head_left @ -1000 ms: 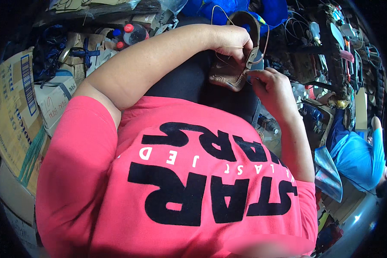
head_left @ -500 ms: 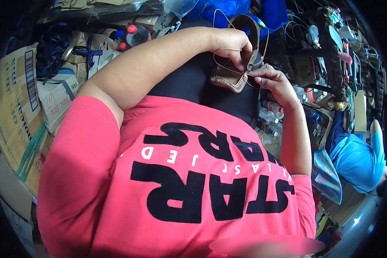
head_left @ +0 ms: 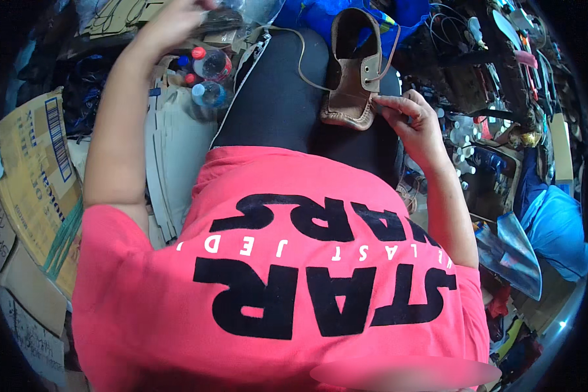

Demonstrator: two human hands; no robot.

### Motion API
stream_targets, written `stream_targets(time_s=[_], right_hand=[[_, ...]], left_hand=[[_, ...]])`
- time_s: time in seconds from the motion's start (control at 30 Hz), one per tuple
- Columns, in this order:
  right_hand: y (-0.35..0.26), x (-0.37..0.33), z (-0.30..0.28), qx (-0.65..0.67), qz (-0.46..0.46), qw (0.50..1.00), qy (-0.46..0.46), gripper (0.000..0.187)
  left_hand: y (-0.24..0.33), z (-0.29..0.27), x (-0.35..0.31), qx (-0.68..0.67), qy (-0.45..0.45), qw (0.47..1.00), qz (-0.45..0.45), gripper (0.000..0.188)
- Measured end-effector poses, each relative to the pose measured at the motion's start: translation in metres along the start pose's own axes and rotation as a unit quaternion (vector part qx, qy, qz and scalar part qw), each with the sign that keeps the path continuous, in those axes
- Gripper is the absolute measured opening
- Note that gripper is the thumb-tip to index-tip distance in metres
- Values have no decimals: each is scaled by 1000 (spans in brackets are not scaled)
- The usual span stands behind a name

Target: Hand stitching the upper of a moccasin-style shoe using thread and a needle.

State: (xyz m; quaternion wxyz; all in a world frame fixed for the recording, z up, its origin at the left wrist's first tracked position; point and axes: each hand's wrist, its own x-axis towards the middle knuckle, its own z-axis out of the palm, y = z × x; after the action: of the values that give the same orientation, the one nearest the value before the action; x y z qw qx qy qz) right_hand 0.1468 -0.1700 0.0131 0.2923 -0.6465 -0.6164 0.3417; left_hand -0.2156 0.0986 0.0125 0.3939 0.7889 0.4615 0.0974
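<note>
A brown leather shoe (head_left: 350, 98) with a stitched, puckered toe seam rests on my dark-trousered lap, its opening facing away from me. My right hand (head_left: 411, 117) is closed at the seam on its right side, thumb and fingertips pinching the edge. A tan lace (head_left: 300, 55) runs from the shoe's left side up and leftward; its far end is hard to follow. Another lace length loops by the metal eyelets on the right. Far out to the upper left, my left hand (head_left: 176, 23) is blurred and partly cut off by the top edge, so its fingers cannot be read.
Plastic bottles (head_left: 210, 64) with coloured caps lie left of my legs, beside stacked grey-white card sheets (head_left: 173, 150). Cardboard boxes (head_left: 36, 189) line the left. Blue plastic (head_left: 408, 19) is beyond the shoe. Cluttered tools and bottles fill the right, near a person's blue garment (head_left: 558, 228).
My left hand has swung from the shoe to the upper left. The right hand stays at the seam. More of the shoe and the bottles now shows.
</note>
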Motion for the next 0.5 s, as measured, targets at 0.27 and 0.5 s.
stream_targets(time_s=[0.27, 0.5], right_hand=[[-4, -21, 26, -228, -75, 966, 97, 31], [8, -16, 17, -72, -8, 996, 41, 31]], left_hand=[[103, 115, -71, 35, 86, 963, 255, 28], [112, 169, -59, 210, 192, 888, 362, 7]])
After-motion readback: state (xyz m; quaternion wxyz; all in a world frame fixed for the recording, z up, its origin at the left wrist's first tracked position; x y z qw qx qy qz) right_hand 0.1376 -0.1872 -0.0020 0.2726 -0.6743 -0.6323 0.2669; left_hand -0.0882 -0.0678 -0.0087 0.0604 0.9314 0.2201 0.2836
